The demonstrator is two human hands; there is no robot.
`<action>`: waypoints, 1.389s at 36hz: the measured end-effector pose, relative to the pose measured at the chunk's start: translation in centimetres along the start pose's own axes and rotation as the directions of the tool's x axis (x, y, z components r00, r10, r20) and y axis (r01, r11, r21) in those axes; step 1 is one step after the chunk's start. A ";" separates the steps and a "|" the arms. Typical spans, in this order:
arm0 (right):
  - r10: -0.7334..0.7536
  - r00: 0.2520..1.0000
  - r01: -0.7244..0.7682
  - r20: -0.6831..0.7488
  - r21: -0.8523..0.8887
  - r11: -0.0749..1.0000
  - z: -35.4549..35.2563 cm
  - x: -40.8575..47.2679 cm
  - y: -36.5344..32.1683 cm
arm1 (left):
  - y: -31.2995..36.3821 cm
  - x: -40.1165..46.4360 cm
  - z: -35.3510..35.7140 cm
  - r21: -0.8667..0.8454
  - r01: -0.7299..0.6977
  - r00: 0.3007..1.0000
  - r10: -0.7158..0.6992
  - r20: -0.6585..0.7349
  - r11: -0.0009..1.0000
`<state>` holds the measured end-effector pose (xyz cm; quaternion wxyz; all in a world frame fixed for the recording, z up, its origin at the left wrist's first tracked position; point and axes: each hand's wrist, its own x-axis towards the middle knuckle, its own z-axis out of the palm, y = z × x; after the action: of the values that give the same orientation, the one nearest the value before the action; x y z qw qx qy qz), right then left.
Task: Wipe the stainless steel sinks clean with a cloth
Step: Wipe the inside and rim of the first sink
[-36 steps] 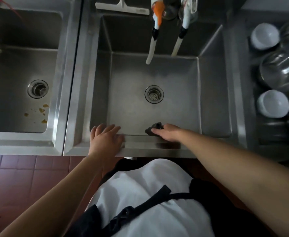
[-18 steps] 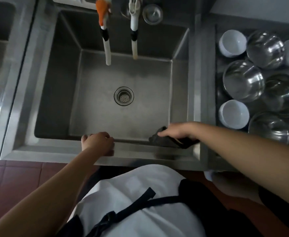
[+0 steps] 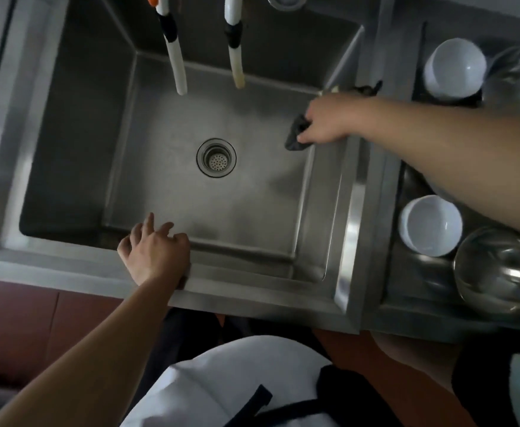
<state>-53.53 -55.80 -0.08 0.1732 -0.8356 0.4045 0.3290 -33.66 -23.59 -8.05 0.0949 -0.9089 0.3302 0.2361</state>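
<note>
A deep stainless steel sink (image 3: 67, 118) with a round drain (image 3: 216, 157) fills the middle of the view. My right hand (image 3: 326, 120) reaches in from the right and holds a dark cloth (image 3: 297, 134) against the sink's right wall, near its top edge. Part of the cloth is bunched under the fingers. My left hand (image 3: 153, 251) rests on the sink's front rim, fingers spread and relaxed over the edge, holding nothing.
Two white faucet hoses (image 3: 177, 66) hang over the back of the sink. To the right, a rack holds white bowls (image 3: 429, 224) and upturned steel bowls (image 3: 496, 269). Red floor tiles (image 3: 21, 318) lie below the front rim.
My right hand has carried the cloth from the front rim to the right wall, farther back. My left hand has loosened its hold on the front rim, and the view has shifted right.
</note>
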 end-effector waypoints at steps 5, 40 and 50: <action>0.069 0.983 0.049 0.168 -0.609 0.792 9.7 -0.9 -0.8 | 0.4 0.1 0.0 0.041 0.026 1.000 -0.027 0.007 0.999; 0.306 0.883 0.064 0.357 -0.735 0.675 13.2 12.5 0.8 | 0.7 0.6 0.0 0.136 0.059 0.993 -0.072 0.091 0.989; 0.014 0.670 0.496 0.742 -0.461 0.735 21.8 3.1 -6.6 | 0.8 0.5 0.2 0.122 0.063 0.996 -0.071 0.061 0.991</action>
<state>-55.83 -41.41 -17.83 0.0681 -0.7005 0.0493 0.7086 -33.91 -24.39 -8.48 0.1680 -0.9040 0.3099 0.2420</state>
